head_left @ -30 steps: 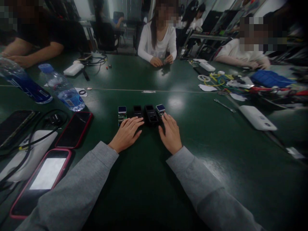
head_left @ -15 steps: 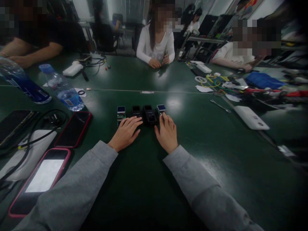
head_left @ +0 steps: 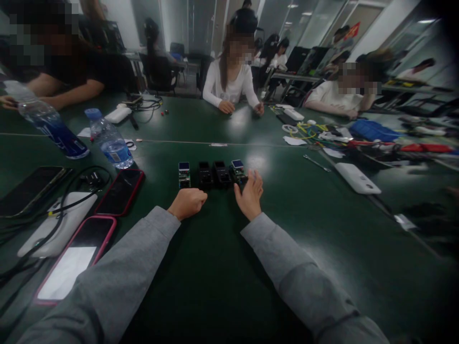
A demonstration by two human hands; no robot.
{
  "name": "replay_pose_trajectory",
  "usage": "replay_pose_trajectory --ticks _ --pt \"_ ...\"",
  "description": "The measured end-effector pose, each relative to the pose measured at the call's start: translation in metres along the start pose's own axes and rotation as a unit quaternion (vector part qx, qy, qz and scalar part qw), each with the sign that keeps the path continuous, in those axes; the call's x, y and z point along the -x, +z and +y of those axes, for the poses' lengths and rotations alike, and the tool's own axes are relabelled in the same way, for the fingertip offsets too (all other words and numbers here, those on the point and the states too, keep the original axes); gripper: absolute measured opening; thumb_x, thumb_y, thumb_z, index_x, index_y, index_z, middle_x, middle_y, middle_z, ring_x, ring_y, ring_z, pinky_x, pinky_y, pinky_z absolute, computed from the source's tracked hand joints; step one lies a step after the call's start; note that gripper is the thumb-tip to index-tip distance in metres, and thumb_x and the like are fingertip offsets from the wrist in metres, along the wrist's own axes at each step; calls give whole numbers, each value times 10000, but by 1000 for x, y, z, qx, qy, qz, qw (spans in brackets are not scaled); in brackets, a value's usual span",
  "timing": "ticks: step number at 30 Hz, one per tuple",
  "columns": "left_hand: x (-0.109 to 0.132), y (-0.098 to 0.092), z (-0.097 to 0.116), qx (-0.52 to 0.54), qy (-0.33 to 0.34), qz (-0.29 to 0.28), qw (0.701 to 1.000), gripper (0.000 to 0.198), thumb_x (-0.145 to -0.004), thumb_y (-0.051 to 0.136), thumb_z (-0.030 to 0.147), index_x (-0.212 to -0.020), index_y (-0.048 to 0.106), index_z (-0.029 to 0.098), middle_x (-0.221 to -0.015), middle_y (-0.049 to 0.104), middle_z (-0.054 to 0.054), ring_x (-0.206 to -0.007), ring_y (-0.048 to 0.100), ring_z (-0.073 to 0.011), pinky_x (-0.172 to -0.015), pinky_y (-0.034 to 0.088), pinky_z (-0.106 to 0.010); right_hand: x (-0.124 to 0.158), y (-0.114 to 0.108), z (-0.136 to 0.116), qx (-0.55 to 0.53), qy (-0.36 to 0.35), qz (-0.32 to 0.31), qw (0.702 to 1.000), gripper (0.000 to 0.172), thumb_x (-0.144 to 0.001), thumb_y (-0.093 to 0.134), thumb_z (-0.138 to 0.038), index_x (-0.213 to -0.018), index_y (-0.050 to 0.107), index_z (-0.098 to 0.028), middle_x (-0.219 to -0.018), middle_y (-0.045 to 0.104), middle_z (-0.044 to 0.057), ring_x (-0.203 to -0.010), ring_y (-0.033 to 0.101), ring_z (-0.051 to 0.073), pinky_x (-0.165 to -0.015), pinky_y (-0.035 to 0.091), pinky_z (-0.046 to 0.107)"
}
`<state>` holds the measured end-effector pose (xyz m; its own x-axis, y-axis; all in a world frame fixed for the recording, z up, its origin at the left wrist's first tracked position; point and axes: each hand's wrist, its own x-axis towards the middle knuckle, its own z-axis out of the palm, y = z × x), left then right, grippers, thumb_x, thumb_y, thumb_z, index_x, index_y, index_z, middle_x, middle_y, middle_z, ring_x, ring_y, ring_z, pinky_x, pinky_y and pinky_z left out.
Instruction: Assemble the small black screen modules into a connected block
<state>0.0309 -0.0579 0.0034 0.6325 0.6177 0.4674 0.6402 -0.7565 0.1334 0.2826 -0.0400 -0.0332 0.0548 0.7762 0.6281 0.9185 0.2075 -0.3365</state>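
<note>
Four small devices would be too exact to tally, so: several small devices stand in a row on the green table (head_left: 222, 258). At the row's left end is a circuit board with a small screen (head_left: 184, 176). Beside it sit a black handheld case (head_left: 205, 175) and a second black case (head_left: 221, 174). A tilted circuit board with a screen (head_left: 237, 171) ends the row. My left hand (head_left: 188, 202) is curled into a fist just in front of the left board; nothing shows in it. My right hand (head_left: 250, 195), fingers spread, is beside the right board; whether it touches is unclear.
Phones (head_left: 121, 192), a white power bank (head_left: 68, 215), cables and water bottles (head_left: 113, 143) lie or stand at left. On the right are a wrench (head_left: 317, 163), a white power strip (head_left: 357, 178) and tangled wires. Several people sit around the table.
My left hand has drawn back from the left devices and curled into a fist. My right hand has shifted off the right board, its fingers apart. The view has tilted up slightly.
</note>
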Motion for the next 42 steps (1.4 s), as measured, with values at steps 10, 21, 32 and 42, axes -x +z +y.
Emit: replay_pose_trajectory --ticks 10,21,32,42 --pt "-1 3 -1 33 -26 -52 998 260 -780 423 54 -594 567 165 -567 590 11 -509 483 -110 -502 314 -224 -9 4 22 -264 131 71 953 389 -892 503 -384 -1193 542 -141 -1173 553 147 -1014 579 223 -910 490 426" --pt "-2 3 -2 24 -44 -62 997 260 -786 436 60 -610 593 170 -586 616 7 -521 504 -114 -513 326 -224 -15 -3 22 -344 201 66 915 117 -647 375 -177 -638 488 -200 -610 486 -18 -597 474 140 -583 373 257" --pt "-5 2 2 7 -55 -126 990 276 -832 443 74 -653 634 162 -639 657 -7 -557 545 -117 -533 346 -233 -14 -3 18 -351 181 29 918 143 -617 384 -175 -620 526 -195 -549 465 -30 -520 421 134 -522 292 257" --pt "-6 7 0 -22 -70 -163 984 292 -878 431 137 -754 691 184 -731 701 -23 -604 577 -129 -559 368 -246 -16 0 18 -331 173 3 928 161 -633 383 -152 -621 539 -192 -554 476 -30 -529 432 132 -550 303 259"
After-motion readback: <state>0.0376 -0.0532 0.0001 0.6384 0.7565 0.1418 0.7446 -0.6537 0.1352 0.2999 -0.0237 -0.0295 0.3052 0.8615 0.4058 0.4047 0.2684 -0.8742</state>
